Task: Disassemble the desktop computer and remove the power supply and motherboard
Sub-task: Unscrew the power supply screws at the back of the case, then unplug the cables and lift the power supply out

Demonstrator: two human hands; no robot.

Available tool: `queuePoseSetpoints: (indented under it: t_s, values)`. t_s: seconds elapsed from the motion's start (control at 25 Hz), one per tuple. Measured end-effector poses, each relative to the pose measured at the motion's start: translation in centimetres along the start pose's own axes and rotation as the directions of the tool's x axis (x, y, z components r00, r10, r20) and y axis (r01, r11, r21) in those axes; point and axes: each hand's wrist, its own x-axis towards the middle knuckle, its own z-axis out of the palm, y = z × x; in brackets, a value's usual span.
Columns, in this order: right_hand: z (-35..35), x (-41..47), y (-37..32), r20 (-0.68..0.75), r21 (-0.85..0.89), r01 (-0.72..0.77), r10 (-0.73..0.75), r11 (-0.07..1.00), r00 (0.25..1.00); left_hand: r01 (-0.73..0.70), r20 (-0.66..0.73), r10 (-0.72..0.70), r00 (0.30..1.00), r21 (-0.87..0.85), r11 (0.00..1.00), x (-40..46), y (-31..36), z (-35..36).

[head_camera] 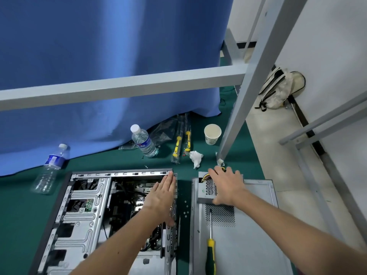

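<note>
The open computer case [83, 211] lies flat on the green mat, its drive cage at the left and the motherboard [137, 192] dark inside at the right. My left hand [160, 197] lies with straight fingers along the case's right rear edge. To the right, the grey power supply [206, 192] with its perforated grille and yellow wires sits on the removed side panel [250, 235]. My right hand [226, 185] rests spread over the top of the power supply, the thumb at its near edge.
A yellow-handled screwdriver [210, 251] lies on the side panel. Loose screws [185, 209] dot the mat between case and panel. Behind stand two water bottles [144, 141], bagged screwdrivers [181, 143], a paper cup [212, 133], crumpled tissue [195, 157] and a metal frame leg [234, 120].
</note>
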Motion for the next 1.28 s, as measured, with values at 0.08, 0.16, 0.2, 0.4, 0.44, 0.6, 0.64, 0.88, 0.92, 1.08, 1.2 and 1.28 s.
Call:
queuePoseSetpoints:
  t_s: [0.08,0.16,0.2,0.4,0.44,0.6,0.64,0.88,0.92,1.08,1.2,1.28]
  values:
    - [0.3,0.2,0.0,-0.013,0.028,-0.007,0.007,1.000,1.000,-0.003,-0.007,0.002,1.000,-0.023,1.000,0.0,-0.2,0.1]
    - [0.5,0.2,0.0,-0.018,0.054,-0.013,0.014,0.998,1.000,-0.012,-0.011,0.011,1.000,-0.037,0.999,-0.1,-0.5,0.1]
    - [0.4,0.2,-0.1,-0.019,0.066,-0.019,0.020,0.998,1.000,-0.017,-0.013,0.016,1.000,-0.042,0.999,-0.2,-0.6,0.1]
    - [-0.6,-1.1,-1.0,0.040,0.101,-0.081,0.077,0.992,0.996,-0.032,-0.030,0.030,0.999,-0.078,0.996,-0.4,-1.2,0.4]
    - [-0.9,-1.6,-1.7,0.026,0.119,-0.115,0.113,0.986,0.993,-0.037,-0.038,0.034,0.999,-0.089,0.995,-0.4,-1.4,0.5]
    - [-0.6,-5.0,-8.1,-0.253,0.453,-0.116,0.252,0.884,0.934,-0.061,-0.185,0.029,0.982,-0.168,0.984,-1.5,-2.7,2.7]
    - [-0.2,-5.9,-10.3,-0.201,0.592,-0.101,0.268,0.800,0.942,-0.077,-0.249,0.033,0.968,-0.170,0.982,-2.3,-3.2,3.9]
    - [3.6,-6.6,-20.0,0.199,0.798,-0.321,0.280,0.510,0.939,-0.014,-0.486,-0.157,0.860,-0.331,0.944,-9.5,-11.9,11.5]
    - [4.0,-6.5,-21.0,0.181,0.794,-0.337,0.332,0.506,0.926,0.053,-0.493,-0.251,0.833,-0.381,0.923,-10.4,-13.9,12.1]
    - [5.2,-6.7,-23.4,-0.025,0.725,-0.333,0.505,0.604,0.863,0.237,-0.368,-0.468,0.804,-0.524,0.818,-12.4,-20.2,14.3]
    - [5.6,-6.4,-23.5,-0.075,0.683,-0.357,0.547,0.638,0.834,0.248,-0.346,-0.452,0.822,-0.497,0.832,-12.4,-20.5,15.4]
    - [5.8,-6.2,-23.5,-0.089,0.669,-0.368,0.561,0.645,0.823,0.261,-0.361,-0.435,0.825,-0.439,0.860,-12.0,-19.7,16.1]
